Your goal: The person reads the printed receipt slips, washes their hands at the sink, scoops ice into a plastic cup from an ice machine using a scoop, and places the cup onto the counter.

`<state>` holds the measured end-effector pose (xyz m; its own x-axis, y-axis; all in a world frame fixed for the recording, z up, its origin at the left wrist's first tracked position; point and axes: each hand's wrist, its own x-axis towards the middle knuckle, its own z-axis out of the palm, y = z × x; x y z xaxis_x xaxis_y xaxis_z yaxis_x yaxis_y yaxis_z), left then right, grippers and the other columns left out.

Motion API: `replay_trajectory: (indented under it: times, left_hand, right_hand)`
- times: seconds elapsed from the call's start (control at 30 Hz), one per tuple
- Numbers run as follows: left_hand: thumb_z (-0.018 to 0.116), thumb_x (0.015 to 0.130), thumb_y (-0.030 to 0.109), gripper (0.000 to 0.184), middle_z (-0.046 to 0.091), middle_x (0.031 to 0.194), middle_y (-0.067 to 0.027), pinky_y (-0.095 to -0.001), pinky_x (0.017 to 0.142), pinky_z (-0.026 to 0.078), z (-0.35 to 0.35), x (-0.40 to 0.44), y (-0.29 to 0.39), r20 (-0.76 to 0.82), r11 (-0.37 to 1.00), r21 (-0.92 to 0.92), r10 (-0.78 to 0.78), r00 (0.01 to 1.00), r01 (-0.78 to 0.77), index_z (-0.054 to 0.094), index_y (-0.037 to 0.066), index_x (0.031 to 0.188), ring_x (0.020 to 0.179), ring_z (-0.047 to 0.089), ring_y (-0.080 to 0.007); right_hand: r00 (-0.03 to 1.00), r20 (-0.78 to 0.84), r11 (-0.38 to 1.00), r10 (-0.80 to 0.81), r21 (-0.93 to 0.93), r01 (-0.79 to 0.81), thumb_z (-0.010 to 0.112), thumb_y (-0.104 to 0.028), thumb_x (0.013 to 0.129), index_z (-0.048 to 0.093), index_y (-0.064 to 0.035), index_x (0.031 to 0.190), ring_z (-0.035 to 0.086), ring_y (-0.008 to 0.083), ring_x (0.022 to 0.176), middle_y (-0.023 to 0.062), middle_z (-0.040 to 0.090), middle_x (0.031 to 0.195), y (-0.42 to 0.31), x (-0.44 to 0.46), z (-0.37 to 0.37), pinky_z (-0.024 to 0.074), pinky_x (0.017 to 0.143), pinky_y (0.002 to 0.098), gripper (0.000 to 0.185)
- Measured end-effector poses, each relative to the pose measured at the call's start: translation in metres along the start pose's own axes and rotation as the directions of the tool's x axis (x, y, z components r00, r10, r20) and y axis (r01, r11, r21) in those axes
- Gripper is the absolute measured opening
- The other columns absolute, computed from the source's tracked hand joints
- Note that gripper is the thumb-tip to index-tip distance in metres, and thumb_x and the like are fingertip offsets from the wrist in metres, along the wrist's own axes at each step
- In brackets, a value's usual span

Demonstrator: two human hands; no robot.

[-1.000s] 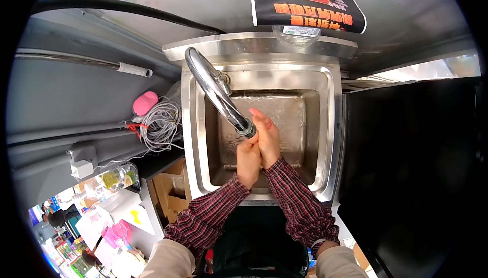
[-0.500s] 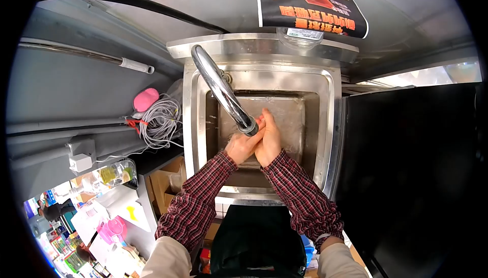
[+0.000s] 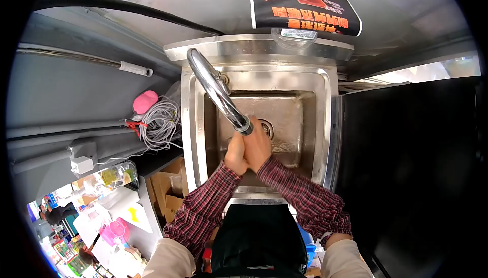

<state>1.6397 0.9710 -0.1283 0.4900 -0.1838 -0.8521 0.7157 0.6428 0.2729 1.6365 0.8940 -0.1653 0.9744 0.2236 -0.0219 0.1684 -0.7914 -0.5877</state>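
Under the mouth of the chrome faucet (image 3: 216, 92), my left hand (image 3: 236, 153) and my right hand (image 3: 258, 144) are pressed against each other over the metal sink (image 3: 325, 125). The right hand lies partly across the left, and its fingertips are hidden near the spout. Most of the left hand's fingers are covered too, so I cannot make out how they are bent. No object shows between the palms. The round drain (image 3: 266, 129) is visible just right of my right hand, with wet, shiny metal around it.
A clear plastic container (image 3: 295, 39) sits on the sink's back ledge below a black poster (image 3: 305, 6). Coiled grey cable (image 3: 160, 125) and a pink object (image 3: 145, 102) are at the left. A large black panel (image 3: 406, 176) stands at the right.
My hands have shifted from loosely overlapping, with fingers spread, to pressed together directly below the spout. The drain has come into view beside them.
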Motion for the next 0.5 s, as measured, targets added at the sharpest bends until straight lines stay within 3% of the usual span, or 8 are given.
replay_trajectory:
  times: [0.1, 0.17, 0.23, 0.3, 0.33, 0.37, 0.43, 0.5]
  left_hand:
    - [0.052, 0.095, 0.032, 0.033, 0.057, 0.095, -0.007, -0.0379, 0.083, 0.05, -0.016, 0.015, -0.001, 0.194, 0.988, -0.042, -0.138, 0.971, 0.149, 0.051, 0.005, 0.114, 0.093, 0.058, -0.0232]
    - [0.056, 0.093, 0.028, 0.024, 0.055, 0.085, -0.0053, -0.0347, 0.076, 0.05, -0.01, 0.01, -0.01, 0.149, 1.0, -0.012, -0.024, 0.989, 0.026, 0.052, 0.007, 0.104, 0.084, 0.058, -0.0202]
    - [0.056, 0.092, 0.025, 0.02, 0.053, 0.082, -0.0049, -0.0331, 0.072, 0.049, -0.006, 0.014, -0.019, 0.218, 0.979, -0.09, 0.197, 0.956, -0.181, 0.05, 0.008, 0.101, 0.08, 0.056, -0.0186]
    - [0.056, 0.093, 0.023, 0.016, 0.051, 0.079, -0.0041, -0.0321, 0.07, 0.048, -0.006, 0.018, -0.024, 0.192, 0.967, -0.043, 0.255, 0.948, -0.251, 0.049, 0.009, 0.096, 0.077, 0.055, -0.0181]
    - [0.055, 0.093, 0.022, 0.015, 0.05, 0.077, -0.0039, -0.0323, 0.072, 0.048, -0.01, 0.021, -0.025, 0.277, 0.96, -0.112, 0.279, 0.919, -0.258, 0.048, 0.009, 0.095, 0.077, 0.054, -0.0179]
    - [0.055, 0.093, 0.021, 0.014, 0.049, 0.076, -0.0036, -0.0325, 0.074, 0.048, -0.015, 0.023, -0.029, 0.353, 0.95, -0.181, 0.305, 0.884, -0.255, 0.048, 0.009, 0.095, 0.078, 0.053, -0.0176]
    - [0.051, 0.095, 0.028, 0.021, 0.045, 0.072, -0.0013, -0.0323, 0.074, 0.046, -0.004, 0.022, -0.021, 0.371, 0.949, -0.151, 0.314, 0.874, -0.277, 0.046, 0.011, 0.085, 0.075, 0.049, -0.0153]
    - [0.046, 0.096, 0.038, 0.031, 0.043, 0.071, 0.0008, -0.032, 0.072, 0.044, 0.0, 0.022, -0.008, 0.544, 0.923, -0.386, 0.238, 0.805, -0.012, 0.043, 0.014, 0.076, 0.072, 0.044, -0.0138]
  right_hand:
    - [0.988, 0.148, 0.999, -0.039, -0.003, 0.04, 0.052, -0.007, 0.084, 0.041, 0.0087, 0.128, 0.05, 0.0336, 0.113, 0.0253, 0.042, 0.13, -0.01, -0.026, -0.011, 0.0485, 0.084, 0.0349, 0.048]
    - [0.998, 0.046, 0.965, -0.032, 0.261, 0.019, 0.049, -0.003, 0.085, 0.04, 0.0092, 0.13, 0.049, 0.0308, 0.116, 0.0252, 0.044, 0.129, -0.014, -0.03, -0.017, 0.0454, 0.091, 0.0325, 0.048]
    - [0.952, 0.136, 0.712, 0.273, 0.638, -0.295, 0.049, 0.003, 0.082, 0.055, 0.0059, 0.113, 0.056, 0.0269, 0.095, 0.0175, 0.057, 0.111, -0.024, -0.029, -0.029, 0.0439, 0.087, 0.0347, 0.032]
    - [0.926, 0.052, 0.685, 0.373, 0.658, -0.313, 0.047, 0.003, 0.087, 0.058, 0.0054, 0.107, 0.055, 0.0173, 0.096, 0.0101, 0.059, 0.104, -0.025, -0.031, -0.014, 0.043, 0.087, 0.0284, 0.023]
    - [0.844, 0.221, 0.153, 0.488, 0.931, -0.332, 0.047, 0.002, 0.089, 0.058, 0.004, 0.106, 0.054, 0.0141, 0.097, 0.008, 0.058, 0.104, -0.032, -0.029, -0.026, 0.0433, 0.086, 0.0265, 0.021]
    - [0.764, 0.431, -0.434, 0.48, 0.874, -0.221, 0.046, 0.001, 0.09, 0.058, 0.0026, 0.104, 0.054, 0.0109, 0.098, 0.0058, 0.057, 0.103, -0.038, -0.03, -0.037, 0.0435, 0.086, 0.0246, 0.019]
    - [0.765, 0.43, -0.496, 0.479, 0.852, -0.168, 0.049, 0.0, 0.091, 0.058, 0.0007, 0.103, 0.054, 0.0102, 0.099, 0.0051, 0.056, 0.104, -0.038, -0.024, -0.042, 0.044, 0.085, 0.0219, 0.015]
    - [0.75, 0.51, -0.656, 0.421, 0.742, -0.137, 0.053, 0.001, 0.091, 0.056, 0.0007, 0.105, 0.055, 0.0108, 0.099, 0.0051, 0.055, 0.105, -0.031, -0.022, -0.037, 0.0451, 0.085, 0.0225, 0.015]
